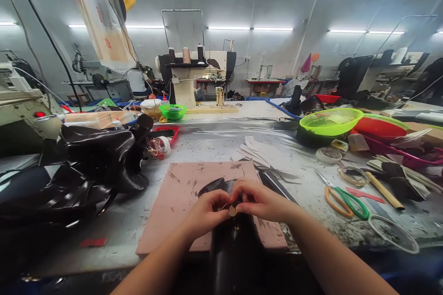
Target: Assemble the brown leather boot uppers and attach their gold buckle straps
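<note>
My left hand (212, 211) and my right hand (254, 198) meet over the near half of a pinkish board (183, 184). Thumbs and fingers of both are pinched round a small pale, rounded piece (232, 211); its exact kind is too small to make out. Under them lies a glossy black leather boot upper (237, 249), which runs off the board toward my body. Its far end (212, 185) shows beyond my fingers. A small gold-coloured bit of metal glints on the leather just below my hands.
At left is a heap of black leather pieces (100, 156). White cut strips (258, 150) lie behind the board. Scissors (346, 200), a clear ring (392, 233) and a green sieve (330, 121) are at right. A sewing machine (187, 83) stands ahead; a person (138, 80) sits far back.
</note>
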A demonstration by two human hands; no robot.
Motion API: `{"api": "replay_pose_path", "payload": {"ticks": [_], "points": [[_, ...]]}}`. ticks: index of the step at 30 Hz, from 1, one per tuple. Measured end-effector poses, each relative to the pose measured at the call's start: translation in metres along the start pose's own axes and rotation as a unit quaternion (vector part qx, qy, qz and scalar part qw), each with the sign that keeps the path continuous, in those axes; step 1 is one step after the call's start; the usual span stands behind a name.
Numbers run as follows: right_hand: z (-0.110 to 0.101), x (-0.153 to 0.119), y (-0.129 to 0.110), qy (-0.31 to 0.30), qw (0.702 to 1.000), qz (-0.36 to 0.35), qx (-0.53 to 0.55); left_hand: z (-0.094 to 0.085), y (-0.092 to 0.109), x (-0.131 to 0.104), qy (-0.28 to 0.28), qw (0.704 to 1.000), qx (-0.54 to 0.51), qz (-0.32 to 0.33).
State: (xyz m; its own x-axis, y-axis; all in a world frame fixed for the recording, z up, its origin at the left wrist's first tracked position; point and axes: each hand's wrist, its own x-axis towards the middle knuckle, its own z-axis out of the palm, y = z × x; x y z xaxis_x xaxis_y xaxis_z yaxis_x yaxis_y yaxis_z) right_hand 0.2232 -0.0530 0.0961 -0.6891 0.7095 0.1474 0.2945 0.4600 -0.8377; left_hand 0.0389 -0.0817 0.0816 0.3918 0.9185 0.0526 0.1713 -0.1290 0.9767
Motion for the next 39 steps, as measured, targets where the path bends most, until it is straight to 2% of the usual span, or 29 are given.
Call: {"api": "replay_pose_path", "payload": {"ticks": [3,11,18,25,30,33,35,39], "points": [[0.000,0.003,-0.001,-0.018,1.000,0.020,-0.001,-0.001,-0.002,0.000,-0.005,1.000,-0.012,-0.005],[-0.009,0.011,0.018,-0.046,0.981,0.045,0.181,-0.003,-0.010,-0.002,0.003,1.000,0.013,-0.001],[-0.014,0.012,0.007,-0.072,0.994,0.058,0.059,-0.003,-0.010,0.001,0.009,1.000,-0.001,-0.009],[-0.018,0.020,-0.011,-0.121,0.978,0.150,-0.075,-0.007,-0.013,0.003,-0.003,0.999,-0.026,-0.030],[-0.025,0.023,-0.026,-0.218,0.945,0.243,0.007,0.000,-0.008,0.004,0.001,0.999,-0.017,-0.040],[-0.029,0.026,-0.026,-0.269,0.928,0.259,0.013,0.004,-0.005,0.003,-0.002,1.000,0.003,-0.024],[-0.030,0.028,-0.020,-0.270,0.927,0.259,0.027,0.004,-0.005,0.004,-0.001,1.000,0.011,-0.019],[-0.029,0.032,-0.007,-0.200,0.936,0.265,0.115,-0.004,-0.009,0.008,-0.013,0.999,-0.006,-0.040]]}}
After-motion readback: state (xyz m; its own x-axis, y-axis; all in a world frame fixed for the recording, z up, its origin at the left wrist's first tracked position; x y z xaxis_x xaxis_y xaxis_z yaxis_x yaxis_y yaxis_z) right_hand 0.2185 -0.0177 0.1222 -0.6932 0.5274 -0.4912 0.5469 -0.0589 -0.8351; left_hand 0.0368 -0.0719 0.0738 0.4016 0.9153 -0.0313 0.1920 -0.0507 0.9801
